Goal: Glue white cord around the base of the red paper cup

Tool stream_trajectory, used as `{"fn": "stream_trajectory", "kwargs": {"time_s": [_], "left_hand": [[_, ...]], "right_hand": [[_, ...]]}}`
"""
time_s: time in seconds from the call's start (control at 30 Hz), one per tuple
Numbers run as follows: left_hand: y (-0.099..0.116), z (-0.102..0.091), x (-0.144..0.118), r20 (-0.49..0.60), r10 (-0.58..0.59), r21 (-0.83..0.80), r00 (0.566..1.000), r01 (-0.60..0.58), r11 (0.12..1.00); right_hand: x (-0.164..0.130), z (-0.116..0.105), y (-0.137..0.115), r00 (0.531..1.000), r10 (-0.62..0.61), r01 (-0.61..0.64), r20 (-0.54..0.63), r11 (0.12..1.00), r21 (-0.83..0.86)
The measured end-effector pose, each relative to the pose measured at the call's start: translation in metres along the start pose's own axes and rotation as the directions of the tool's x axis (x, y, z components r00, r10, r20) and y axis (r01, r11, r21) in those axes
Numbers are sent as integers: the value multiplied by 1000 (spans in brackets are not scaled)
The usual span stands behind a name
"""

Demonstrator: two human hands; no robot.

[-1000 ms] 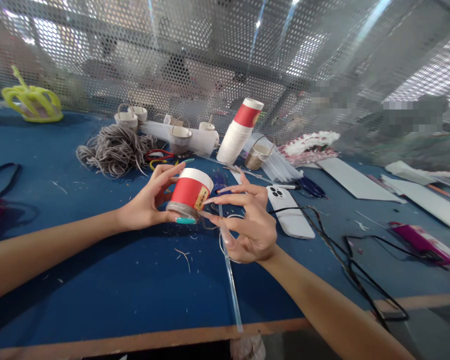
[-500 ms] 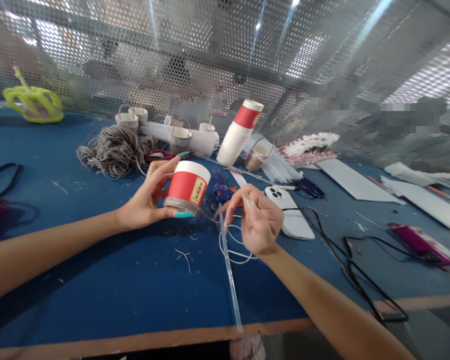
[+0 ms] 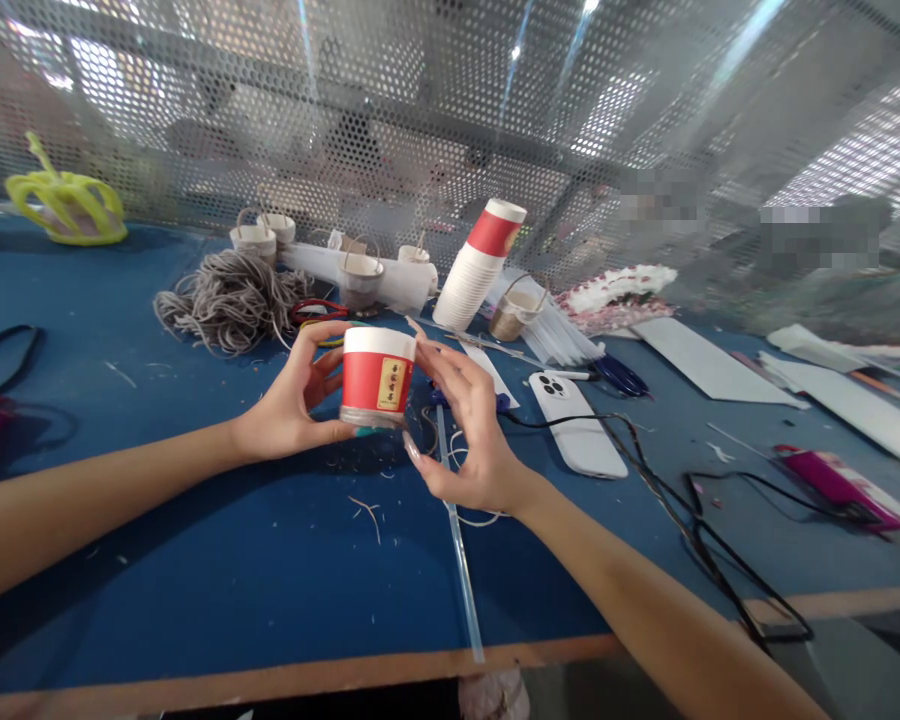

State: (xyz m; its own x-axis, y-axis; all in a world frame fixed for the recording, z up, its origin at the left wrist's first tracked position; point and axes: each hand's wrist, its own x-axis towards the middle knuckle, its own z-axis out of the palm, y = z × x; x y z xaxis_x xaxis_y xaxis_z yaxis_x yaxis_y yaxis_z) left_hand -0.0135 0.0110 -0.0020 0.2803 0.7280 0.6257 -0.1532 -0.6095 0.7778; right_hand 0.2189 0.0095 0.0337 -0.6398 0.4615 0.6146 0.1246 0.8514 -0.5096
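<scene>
A red and white paper cup with grey twine wound around its lower edge is held upright above the blue table. My left hand grips its left side, thumb under the bottom. My right hand touches the cup's right side with spread fingers. A loose loop of twine lies on the table beneath my right hand.
A clear glue stick runs toward the table's front edge. A white phone and black cables lie to the right. Behind are a twine pile, a stack of paper cups, small twine-covered baskets and a perforated metal screen.
My right hand let go of the twine strand and rose to the cup's right side. The cup turned from tilted to upright and shifted slightly right.
</scene>
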Motion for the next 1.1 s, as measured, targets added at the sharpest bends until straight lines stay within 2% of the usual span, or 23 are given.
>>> {"fn": "stream_trajectory", "kwargs": {"time_s": [0.1, 0.37, 0.57, 0.77, 0.83, 0.93, 1.0, 1.03, 1.07, 1.1], "left_hand": [[1, 0, 0, 13, -5, 7, 1000, 5, 1000], [6, 2, -2, 130, -1, 209, 991, -27, 977], [-2, -1, -1, 26, 12, 409, 1000, -21, 912], [-4, -1, -1, -29, 34, 405, 999, -19, 914], [-6, -1, 0, -53, 65, 383, 996, -40, 923], [-11, -2, 2, -126, 113, 331, 986, -65, 941], [-15, -4, 2, -190, 119, 303, 975, -57, 951], [-17, -5, 3, -213, 114, 291, 970, -48, 956], [-19, -5, 3, -227, 108, 280, 968, -41, 959], [-20, -6, 3, -234, 103, 271, 967, -37, 962]], "right_hand": [[-3, 0, 0, 999, 5, -7, 49, 999, 37], [-3, 7, 3, 1000, -1, 1, 4, 1000, -11], [-2, 5, 0, 998, -8, 13, 55, 996, -85], [-1, 5, -2, 994, -68, 80, 84, 984, -158], [-1, 5, -3, 995, -82, 90, 51, 981, -172], [1, -2, -1, 990, -104, 86, -95, 979, -185], [4, -16, 4, 975, -68, 20, -210, 975, -221], [6, -26, 8, 970, -14, -50, -243, 965, -257], [8, -37, 12, 968, 85, -157, -237, 940, -303], [10, -48, 17, 957, 228, -277, -177, 898, -342]]}}
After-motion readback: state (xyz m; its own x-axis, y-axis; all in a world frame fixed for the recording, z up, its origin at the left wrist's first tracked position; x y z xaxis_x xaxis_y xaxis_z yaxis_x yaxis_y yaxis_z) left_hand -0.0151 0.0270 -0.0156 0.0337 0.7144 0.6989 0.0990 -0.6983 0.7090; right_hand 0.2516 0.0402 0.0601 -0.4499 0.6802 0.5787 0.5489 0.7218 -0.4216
